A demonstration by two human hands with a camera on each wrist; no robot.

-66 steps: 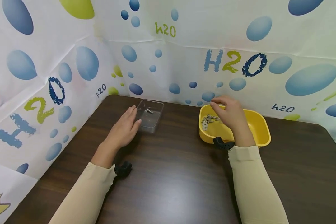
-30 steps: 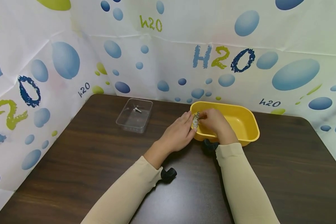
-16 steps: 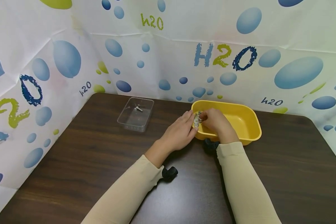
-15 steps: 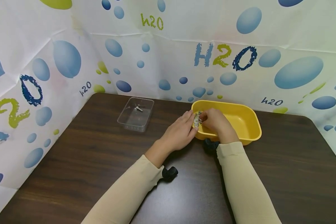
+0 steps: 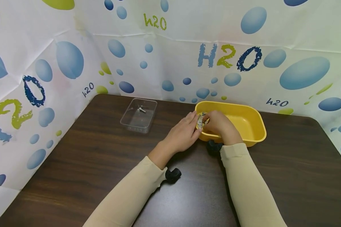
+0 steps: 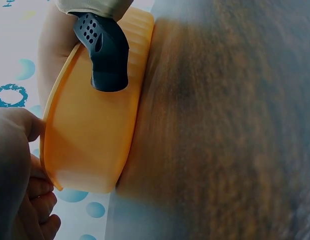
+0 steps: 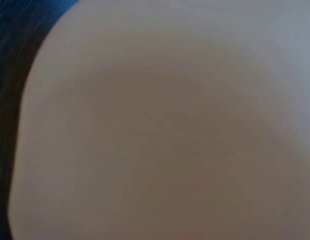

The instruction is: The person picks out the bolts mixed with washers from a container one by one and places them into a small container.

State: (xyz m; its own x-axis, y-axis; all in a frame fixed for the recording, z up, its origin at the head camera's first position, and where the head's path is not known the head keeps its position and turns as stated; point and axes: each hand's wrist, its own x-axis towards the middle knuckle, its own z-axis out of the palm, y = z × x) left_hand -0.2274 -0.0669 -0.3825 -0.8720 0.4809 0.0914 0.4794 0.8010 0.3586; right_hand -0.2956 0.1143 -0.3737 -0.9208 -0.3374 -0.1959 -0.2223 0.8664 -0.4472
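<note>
My left hand (image 5: 183,133) rests with extended fingers along the left end of the yellow tub (image 5: 245,126). In the left wrist view its thumb (image 6: 29,122) touches the tub's rim. Inside the tub, my right hand (image 5: 220,123) reaches down to a small heap of washers and bolts (image 5: 200,121) at the left end. Its fingers are bent, their tips partly hidden among the metal pieces; whether they pinch one I cannot tell. A clear plastic box (image 5: 134,124) to the left holds a silver bolt (image 5: 142,110). Blurred skin fills most of the right wrist view.
Both containers stand near the back edge of the dark wooden table (image 5: 102,151). A white printed sheet (image 5: 176,53) with blue drops rises behind and to the left. A black wrist device (image 5: 173,175) sits at the left cuff, another (image 5: 214,147) at the right.
My left hand has moved right, from beside the clear box to the yellow tub's left end. The right hand has gone down from above the tub into the metal pieces. Lately both barely move.
</note>
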